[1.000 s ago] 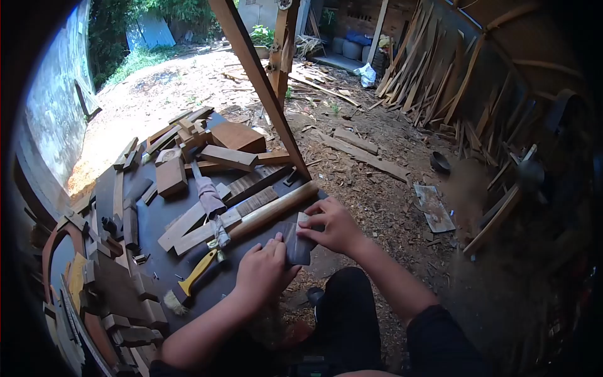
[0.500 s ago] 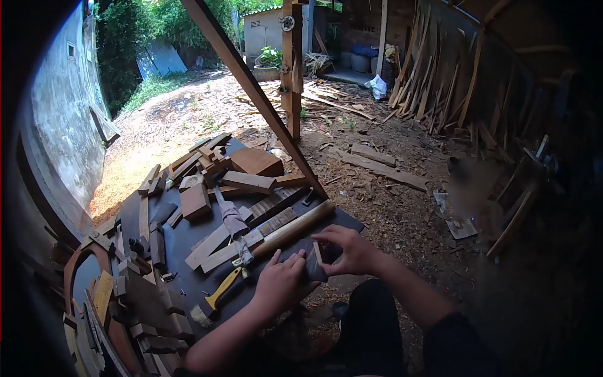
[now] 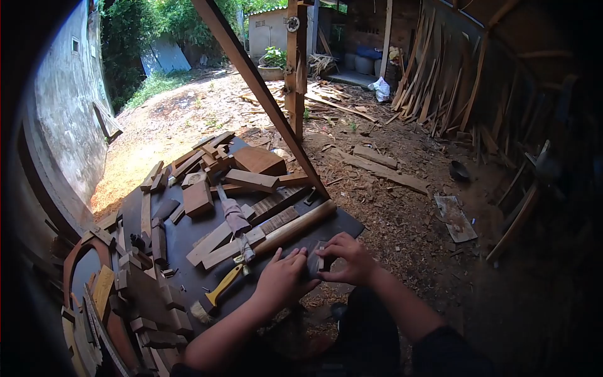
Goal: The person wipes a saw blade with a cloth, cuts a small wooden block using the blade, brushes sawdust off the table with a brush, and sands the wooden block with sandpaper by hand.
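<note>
My right hand (image 3: pixel 347 259) pinches a small flat block (image 3: pixel 321 256) between thumb and fingers, over a dark flat piece (image 3: pixel 313 264) at the table's near right edge. Fingers of my left hand (image 3: pixel 286 276) lie on the left part of that dark piece; its underside and my left thumb's hold are partly hidden. A yellow-handled brush (image 3: pixel 224 286) lies left of my left hand. Just beyond both hands is a long rounded wooden rod (image 3: pixel 298 225), with a cloth-wrapped tool (image 3: pixel 235 218) beside it.
Wood blocks (image 3: pixel 198 198) and offcuts cover the far and left parts of the dark table (image 3: pixel 179 242). A slanted wooden post (image 3: pixel 264 100) rises past its far right corner. Wood strips (image 3: pixel 433 81) lean on the right wall; boards (image 3: pixel 383 168) lie on the ground.
The view has swung, so the table sits lower and further right than a second ago. My right hand has shifted the small block slightly over the dark piece; my left hand stays beside it.
</note>
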Action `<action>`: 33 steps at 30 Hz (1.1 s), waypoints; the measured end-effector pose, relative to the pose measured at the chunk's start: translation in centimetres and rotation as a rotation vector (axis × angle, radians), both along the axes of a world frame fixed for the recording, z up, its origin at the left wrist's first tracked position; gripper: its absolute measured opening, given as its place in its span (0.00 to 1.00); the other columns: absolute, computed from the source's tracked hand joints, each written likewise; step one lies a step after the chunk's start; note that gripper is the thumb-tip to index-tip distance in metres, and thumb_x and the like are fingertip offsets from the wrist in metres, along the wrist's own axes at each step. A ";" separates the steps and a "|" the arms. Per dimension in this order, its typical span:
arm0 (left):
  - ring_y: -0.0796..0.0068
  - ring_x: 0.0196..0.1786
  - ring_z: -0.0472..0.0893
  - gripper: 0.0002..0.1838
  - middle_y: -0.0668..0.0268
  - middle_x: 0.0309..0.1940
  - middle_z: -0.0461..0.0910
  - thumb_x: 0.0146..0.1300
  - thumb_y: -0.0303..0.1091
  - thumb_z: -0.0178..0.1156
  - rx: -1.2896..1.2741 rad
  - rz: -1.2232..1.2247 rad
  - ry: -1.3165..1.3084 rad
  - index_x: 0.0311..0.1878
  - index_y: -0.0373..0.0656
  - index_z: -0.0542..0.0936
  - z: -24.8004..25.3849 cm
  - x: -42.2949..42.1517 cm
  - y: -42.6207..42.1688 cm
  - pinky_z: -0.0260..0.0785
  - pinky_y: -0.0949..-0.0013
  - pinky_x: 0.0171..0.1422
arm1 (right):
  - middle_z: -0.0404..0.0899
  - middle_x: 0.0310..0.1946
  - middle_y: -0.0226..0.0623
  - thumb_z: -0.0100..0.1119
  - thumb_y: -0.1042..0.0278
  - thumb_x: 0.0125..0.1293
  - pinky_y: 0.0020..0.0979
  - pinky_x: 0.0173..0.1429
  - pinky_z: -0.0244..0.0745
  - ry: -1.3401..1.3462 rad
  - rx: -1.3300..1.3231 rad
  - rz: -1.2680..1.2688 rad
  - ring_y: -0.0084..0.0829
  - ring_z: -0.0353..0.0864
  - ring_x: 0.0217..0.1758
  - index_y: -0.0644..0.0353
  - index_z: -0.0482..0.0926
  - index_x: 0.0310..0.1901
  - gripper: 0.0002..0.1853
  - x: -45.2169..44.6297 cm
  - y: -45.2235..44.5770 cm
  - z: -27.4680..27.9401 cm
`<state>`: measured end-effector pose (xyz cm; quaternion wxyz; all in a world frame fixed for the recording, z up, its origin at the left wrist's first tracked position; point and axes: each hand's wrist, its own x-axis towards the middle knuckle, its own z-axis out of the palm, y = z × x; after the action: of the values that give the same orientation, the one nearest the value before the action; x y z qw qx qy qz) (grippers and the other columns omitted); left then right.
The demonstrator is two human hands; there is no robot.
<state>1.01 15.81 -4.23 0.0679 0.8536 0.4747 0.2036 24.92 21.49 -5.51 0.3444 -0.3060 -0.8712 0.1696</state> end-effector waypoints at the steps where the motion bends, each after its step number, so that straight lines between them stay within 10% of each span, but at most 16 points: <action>1: 0.54 0.73 0.78 0.35 0.49 0.67 0.80 0.62 0.55 0.73 0.011 -0.001 0.010 0.59 0.34 0.76 -0.1 -0.1 0.0 0.61 0.41 0.81 | 0.82 0.48 0.39 0.82 0.57 0.51 0.43 0.66 0.77 -0.009 0.006 0.017 0.43 0.80 0.58 0.51 0.88 0.54 0.26 0.0 0.0 0.2; 24: 0.54 0.73 0.77 0.43 0.47 0.67 0.80 0.61 0.54 0.73 -0.015 0.029 0.018 0.70 0.32 0.73 0.4 0.4 -0.2 0.61 0.43 0.82 | 0.81 0.48 0.39 0.80 0.53 0.54 0.42 0.66 0.76 -0.091 0.031 -0.036 0.44 0.80 0.58 0.54 0.86 0.51 0.25 0.6 3.6 1.5; 33: 0.55 0.74 0.76 0.34 0.49 0.69 0.79 0.62 0.52 0.72 0.007 0.017 0.022 0.60 0.34 0.76 0.2 0.3 -0.2 0.64 0.43 0.80 | 0.83 0.49 0.37 0.80 0.53 0.52 0.43 0.67 0.76 -0.087 0.090 -0.022 0.41 0.81 0.57 0.52 0.87 0.50 0.25 0.5 3.2 1.2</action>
<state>1.35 15.61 -4.03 0.0578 0.8519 0.4821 0.1964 25.44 24.66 -4.34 0.3216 -0.3067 -0.8886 0.1131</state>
